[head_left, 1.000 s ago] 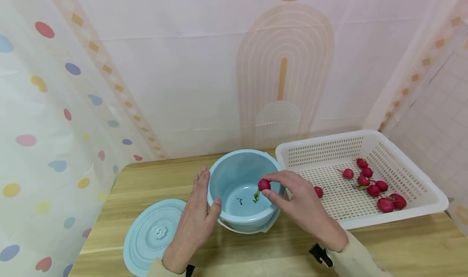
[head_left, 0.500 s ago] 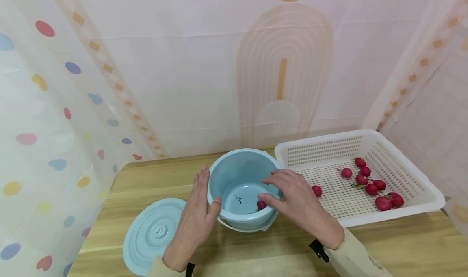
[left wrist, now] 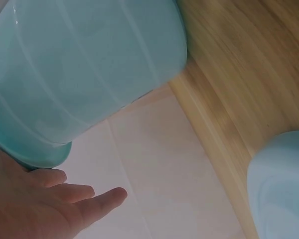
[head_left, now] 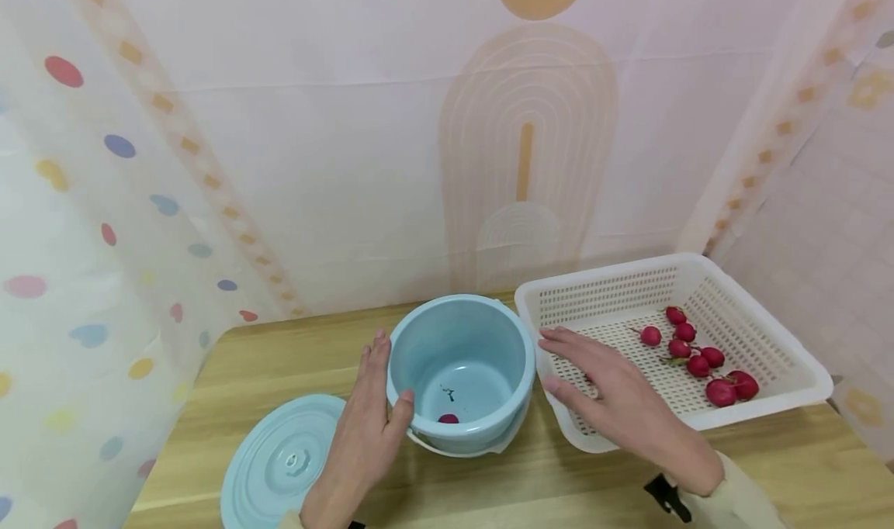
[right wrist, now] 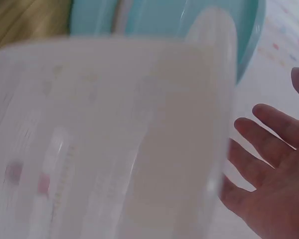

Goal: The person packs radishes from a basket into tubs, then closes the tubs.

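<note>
- Radish (head_left: 448, 418), a single red one, lies at the bottom of the blue pail (head_left: 461, 374) at lower centre of the head view; that much looks done.
- Radishes (head_left: 698, 354) left to handle: a cluster in the right half of the white basket (head_left: 768, 323).
- Left hand (head_left: 363, 436) rests flat against the pail's left wall, fingers straight, thumb on the rim.
- Right hand (head_left: 608, 393) hovers over the basket's near-left corner, its grip loose and empty.
- Blue lid (head_left: 279, 463) lies off the pail on the tabletop (head_left: 293, 350), lower left.
</note>
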Demonstrator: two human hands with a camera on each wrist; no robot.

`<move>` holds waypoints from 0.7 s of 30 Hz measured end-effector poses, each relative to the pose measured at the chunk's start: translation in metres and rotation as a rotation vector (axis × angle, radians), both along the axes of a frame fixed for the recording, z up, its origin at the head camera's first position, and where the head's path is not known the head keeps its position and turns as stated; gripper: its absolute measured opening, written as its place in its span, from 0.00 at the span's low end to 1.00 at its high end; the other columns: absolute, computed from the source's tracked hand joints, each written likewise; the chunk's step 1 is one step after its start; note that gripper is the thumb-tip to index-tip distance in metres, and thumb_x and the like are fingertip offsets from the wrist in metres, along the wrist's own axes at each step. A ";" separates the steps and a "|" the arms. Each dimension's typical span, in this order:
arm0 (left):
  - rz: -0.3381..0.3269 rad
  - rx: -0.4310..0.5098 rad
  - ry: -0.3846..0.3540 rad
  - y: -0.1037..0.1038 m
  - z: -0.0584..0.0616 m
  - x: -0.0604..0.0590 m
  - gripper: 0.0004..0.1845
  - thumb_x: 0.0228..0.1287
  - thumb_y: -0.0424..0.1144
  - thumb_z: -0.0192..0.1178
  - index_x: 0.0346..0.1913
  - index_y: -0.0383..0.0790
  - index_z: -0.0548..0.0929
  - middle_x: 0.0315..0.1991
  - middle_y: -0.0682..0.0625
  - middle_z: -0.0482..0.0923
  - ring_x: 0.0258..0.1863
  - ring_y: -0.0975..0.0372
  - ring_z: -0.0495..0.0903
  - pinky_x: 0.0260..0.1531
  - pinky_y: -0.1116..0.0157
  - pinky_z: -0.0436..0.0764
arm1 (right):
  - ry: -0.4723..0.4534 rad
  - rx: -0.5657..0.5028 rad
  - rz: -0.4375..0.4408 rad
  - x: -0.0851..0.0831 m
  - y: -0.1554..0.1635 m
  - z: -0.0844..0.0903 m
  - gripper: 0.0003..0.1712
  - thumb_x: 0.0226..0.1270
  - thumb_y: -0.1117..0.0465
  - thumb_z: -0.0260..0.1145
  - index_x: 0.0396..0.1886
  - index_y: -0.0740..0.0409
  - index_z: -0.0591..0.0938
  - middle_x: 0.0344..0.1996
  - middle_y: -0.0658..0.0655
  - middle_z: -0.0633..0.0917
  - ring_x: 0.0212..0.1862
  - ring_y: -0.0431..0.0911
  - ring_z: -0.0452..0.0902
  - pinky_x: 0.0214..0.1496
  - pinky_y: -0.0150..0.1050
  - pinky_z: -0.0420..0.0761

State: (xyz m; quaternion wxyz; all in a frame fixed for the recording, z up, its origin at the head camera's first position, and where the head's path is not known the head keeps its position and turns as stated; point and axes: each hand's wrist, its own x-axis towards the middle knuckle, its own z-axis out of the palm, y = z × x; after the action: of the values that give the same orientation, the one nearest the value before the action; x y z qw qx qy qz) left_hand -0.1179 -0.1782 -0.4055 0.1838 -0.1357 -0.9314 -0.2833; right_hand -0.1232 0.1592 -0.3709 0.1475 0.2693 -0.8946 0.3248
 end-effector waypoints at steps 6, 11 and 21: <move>0.003 0.001 -0.005 -0.001 0.000 0.000 0.40 0.75 0.43 0.56 0.83 0.36 0.52 0.84 0.46 0.49 0.80 0.42 0.51 0.73 0.39 0.61 | -0.049 0.000 -0.025 -0.001 0.032 0.014 0.28 0.74 0.51 0.68 0.71 0.50 0.79 0.70 0.55 0.77 0.71 0.58 0.72 0.66 0.66 0.74; 0.000 -0.001 0.016 0.000 -0.001 0.000 0.40 0.75 0.42 0.55 0.83 0.36 0.53 0.84 0.46 0.49 0.80 0.42 0.52 0.72 0.39 0.62 | -0.065 0.069 0.001 -0.007 0.057 0.030 0.28 0.74 0.52 0.69 0.70 0.51 0.79 0.66 0.55 0.81 0.66 0.55 0.77 0.61 0.61 0.79; 0.001 -0.006 0.029 -0.001 0.000 -0.002 0.39 0.75 0.43 0.55 0.82 0.35 0.53 0.83 0.44 0.50 0.79 0.40 0.53 0.71 0.39 0.64 | -0.083 0.196 0.099 -0.038 0.091 0.062 0.24 0.73 0.54 0.70 0.66 0.48 0.83 0.61 0.49 0.85 0.52 0.38 0.81 0.52 0.40 0.83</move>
State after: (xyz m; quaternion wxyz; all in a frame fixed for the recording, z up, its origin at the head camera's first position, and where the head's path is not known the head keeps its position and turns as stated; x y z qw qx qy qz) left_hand -0.1203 -0.1795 -0.4057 0.1971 -0.1397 -0.9296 -0.2784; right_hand -0.1617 0.2501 -0.3092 0.0669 0.3125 -0.9129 0.2538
